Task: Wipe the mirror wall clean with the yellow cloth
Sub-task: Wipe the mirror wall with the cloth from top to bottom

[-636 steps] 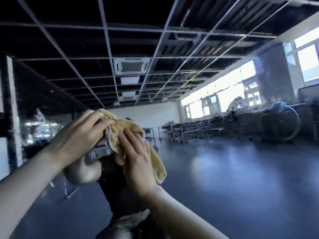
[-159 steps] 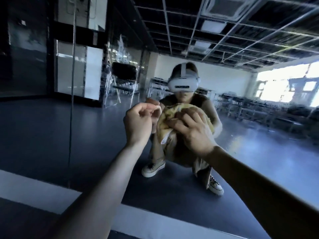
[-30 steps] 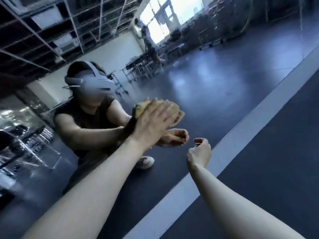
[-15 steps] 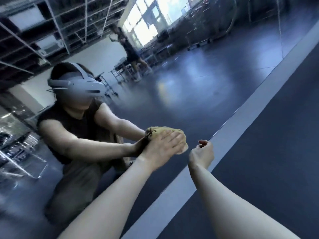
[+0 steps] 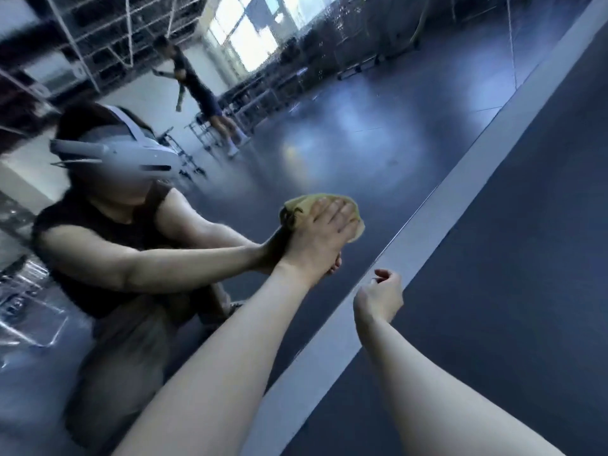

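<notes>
The yellow cloth [image 5: 301, 203] lies flat against the lower part of the mirror wall [image 5: 378, 126]. My left hand [image 5: 317, 238] presses on it with straight, spread fingers and covers most of it. My right hand [image 5: 378, 296] hangs in the air to the right, loosely curled and holding nothing, just in front of the pale strip at the mirror's foot. The glass shows my own crouching reflection with a white headset, its hand meeting the cloth from behind.
A pale base strip [image 5: 427, 222] runs diagonally along the bottom of the mirror, with dark floor [image 5: 510, 274] to its right. In the reflection another person [image 5: 197, 87] walks past tables and bright windows far behind me.
My left hand slid the cloth down the glass and then back up a little. The right hand has barely moved. The reflected person walked further left.
</notes>
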